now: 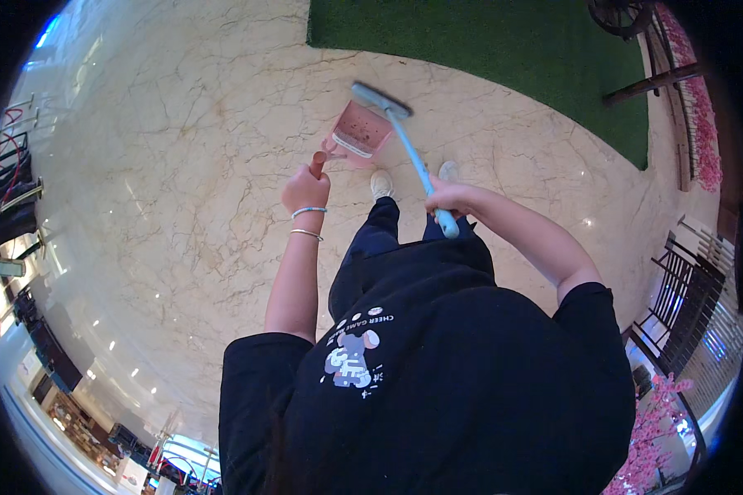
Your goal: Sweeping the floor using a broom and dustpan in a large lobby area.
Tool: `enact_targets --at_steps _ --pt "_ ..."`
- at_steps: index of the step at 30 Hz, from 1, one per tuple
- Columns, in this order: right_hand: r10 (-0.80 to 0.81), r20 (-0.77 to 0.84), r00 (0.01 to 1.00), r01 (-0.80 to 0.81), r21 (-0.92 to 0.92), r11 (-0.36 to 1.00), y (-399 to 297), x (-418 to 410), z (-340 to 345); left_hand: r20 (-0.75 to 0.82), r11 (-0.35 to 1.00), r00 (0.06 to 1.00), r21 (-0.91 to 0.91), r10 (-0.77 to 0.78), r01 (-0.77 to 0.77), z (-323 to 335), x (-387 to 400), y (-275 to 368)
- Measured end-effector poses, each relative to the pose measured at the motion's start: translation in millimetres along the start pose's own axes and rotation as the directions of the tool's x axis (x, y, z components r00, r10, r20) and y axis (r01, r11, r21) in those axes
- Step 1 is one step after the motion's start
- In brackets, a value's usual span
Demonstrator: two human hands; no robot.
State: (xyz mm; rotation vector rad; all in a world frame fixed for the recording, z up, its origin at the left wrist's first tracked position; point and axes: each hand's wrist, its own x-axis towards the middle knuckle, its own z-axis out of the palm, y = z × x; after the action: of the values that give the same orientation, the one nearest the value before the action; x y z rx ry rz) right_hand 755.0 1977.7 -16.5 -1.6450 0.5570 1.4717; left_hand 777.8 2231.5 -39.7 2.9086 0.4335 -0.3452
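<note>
My left hand (pixel 307 187) is closed around the handle of a pink plastic dustpan (pixel 378 127), which rests on the marble floor in front of my feet. Dark bits of debris lie inside the pan. In my right hand (pixel 449 198) is the light blue handle of a broom (pixel 413 145), gripped close to its end. The broom's wide head with dark bristles sits just beyond the dustpan's front edge and is slightly blurred. Whether the bristles touch the floor, I cannot tell.
Veined marble floor (pixel 210 161) surrounds my white shoes (pixel 381 184). Ahead lies a green turf mat (pixel 483 49). Pink flowers (pixel 693 111) and dark wooden posts line the right. A dark slatted bench or railing (pixel 681 303) stands at lower right, pink blossoms (pixel 656 427) below it.
</note>
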Motion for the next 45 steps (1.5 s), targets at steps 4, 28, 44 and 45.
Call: enact_targets --at_steps 4,28,44,45 --pt "-0.033 0.179 0.983 0.031 0.016 0.999 5 -24 10 0.000 1.000 1.000 -0.010 -0.003 0.003 -1 1 0" --pt "-0.062 -0.230 0.971 0.170 0.484 0.858 63 -101 -99 0.075 0.988 0.987 -0.065 0.145 -0.140 -7 5 5" --pt "0.278 -0.246 0.929 -0.113 0.526 0.843 132 20 -92 0.186 0.945 0.928 -0.005 0.323 -0.328 -8 55 65" --pt "0.278 -0.244 0.929 -0.113 0.527 0.842 130 27 -84 0.173 0.947 0.933 0.008 0.315 -0.321 -9 57 65"
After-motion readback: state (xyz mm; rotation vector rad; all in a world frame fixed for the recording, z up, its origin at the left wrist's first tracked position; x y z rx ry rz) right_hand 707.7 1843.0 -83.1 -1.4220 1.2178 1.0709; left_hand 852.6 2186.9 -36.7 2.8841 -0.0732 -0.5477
